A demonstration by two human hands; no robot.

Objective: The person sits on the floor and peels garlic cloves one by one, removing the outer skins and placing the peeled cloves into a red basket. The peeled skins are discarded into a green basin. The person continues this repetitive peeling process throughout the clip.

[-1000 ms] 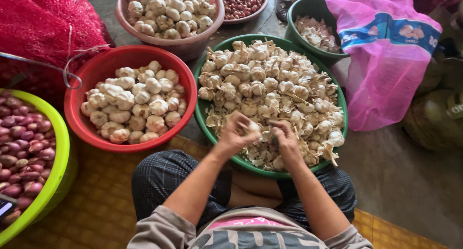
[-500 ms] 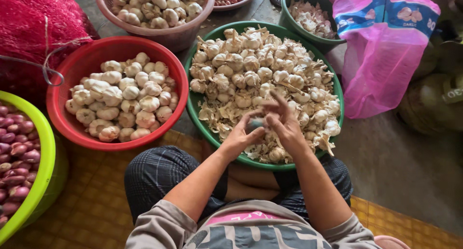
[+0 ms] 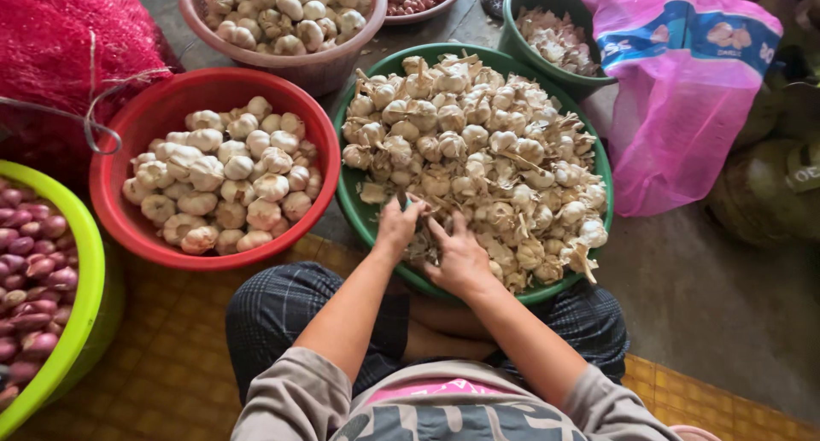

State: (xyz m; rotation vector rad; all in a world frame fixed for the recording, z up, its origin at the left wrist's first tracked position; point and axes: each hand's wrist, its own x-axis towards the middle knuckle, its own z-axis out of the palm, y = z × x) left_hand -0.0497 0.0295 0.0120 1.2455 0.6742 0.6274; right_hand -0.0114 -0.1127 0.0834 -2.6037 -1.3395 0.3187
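Both hands are down in the garlic at the near edge of the green basin [image 3: 350, 204]. The left hand [image 3: 398, 227] has its fingers curled into the pile, and whether they are closed on a bulb cannot be told from here, the fingertips are buried. The right hand [image 3: 459, 257] lies just beside it, fingers spread and pressed flat onto the heap of unpeeled garlic [image 3: 478, 151], not wrapped round anything that shows. The two hands are almost touching, wrists angled in from the person's knees.

The garlic in that basin is rough stuff, papery skins and dry stalk ends jutting out every which way, no common direction to them. The basin sits right in front of the person, on the floor between the crossed legs and the far bowls.

To the left, touching distance, the red basin [image 3: 128, 227] holds cleaner, rounder white bulbs. Beyond it a pink basin [image 3: 316, 65] carries more bulbs. At the far left edge a lime-green basin [image 3: 85, 270] is filled with purple shallots.

Packaging now: a pink plastic bag [image 3: 675, 125] slumps upright on the right, with a blue band printed across its upper part. A red mesh sack [image 3: 60, 40] bulges at top left. A small dark green tub [image 3: 521, 48] of loose skins stands beside the bag.
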